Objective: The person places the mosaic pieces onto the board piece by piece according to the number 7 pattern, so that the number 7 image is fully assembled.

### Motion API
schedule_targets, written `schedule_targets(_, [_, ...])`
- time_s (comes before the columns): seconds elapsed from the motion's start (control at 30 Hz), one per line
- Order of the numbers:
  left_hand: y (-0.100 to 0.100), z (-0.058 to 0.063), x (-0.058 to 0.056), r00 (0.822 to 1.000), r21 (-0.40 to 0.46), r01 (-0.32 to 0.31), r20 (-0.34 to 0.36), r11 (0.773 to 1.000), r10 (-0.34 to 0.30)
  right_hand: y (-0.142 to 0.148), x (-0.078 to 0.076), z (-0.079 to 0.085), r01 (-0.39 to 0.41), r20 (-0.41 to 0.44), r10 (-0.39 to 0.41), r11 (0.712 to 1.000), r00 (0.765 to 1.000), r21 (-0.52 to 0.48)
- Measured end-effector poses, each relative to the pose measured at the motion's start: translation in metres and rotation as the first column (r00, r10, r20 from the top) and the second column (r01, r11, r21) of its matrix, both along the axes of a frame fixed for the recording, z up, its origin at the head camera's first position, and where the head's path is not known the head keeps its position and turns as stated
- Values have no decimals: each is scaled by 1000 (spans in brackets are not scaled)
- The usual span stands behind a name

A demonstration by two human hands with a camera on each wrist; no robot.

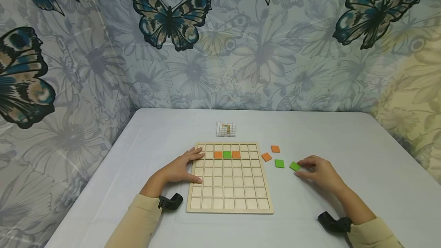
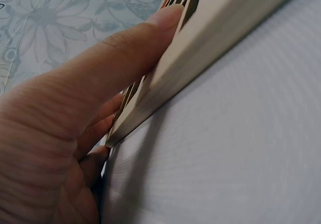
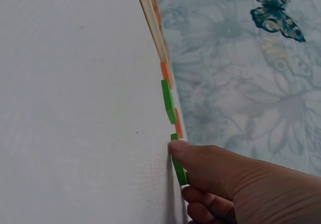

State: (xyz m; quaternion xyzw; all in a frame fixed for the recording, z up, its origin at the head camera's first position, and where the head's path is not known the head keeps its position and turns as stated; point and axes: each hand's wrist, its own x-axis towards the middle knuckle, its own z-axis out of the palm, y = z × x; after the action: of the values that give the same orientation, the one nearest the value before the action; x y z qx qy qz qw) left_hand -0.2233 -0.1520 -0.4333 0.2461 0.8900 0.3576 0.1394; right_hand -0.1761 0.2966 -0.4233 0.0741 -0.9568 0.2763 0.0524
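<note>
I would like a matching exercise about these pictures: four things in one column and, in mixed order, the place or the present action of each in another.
Column one
1. right hand
2. gridded pattern card
3. left hand
4. inlaid green tile

Column two
A. touching the left edge of the wooden grid board
B. between two orange tiles
C. pinching a loose green tile
D. on the table, beyond the board's far edge

Pairs: 1-C, 2-D, 3-A, 4-B

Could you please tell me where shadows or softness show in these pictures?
Head view: soft shadow below the right hand, small white gridded card indistinct; left wrist: shadow streak on the white tabletop; right wrist: dim shadow beside the pinched green square tile.
</note>
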Motion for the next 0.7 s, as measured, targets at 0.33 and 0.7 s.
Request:
schedule_targets(0.33, [0, 1, 1, 1000, -10, -2, 1, 1000, 2, -3, 0, 0, 14, -15, -14, 1000, 1000, -5])
schedule_targets(0.7, [0, -1, 0, 1000, -3, -3, 1, 1000, 3, -3, -4, 12, -9, 70, 8, 1000, 997, 12])
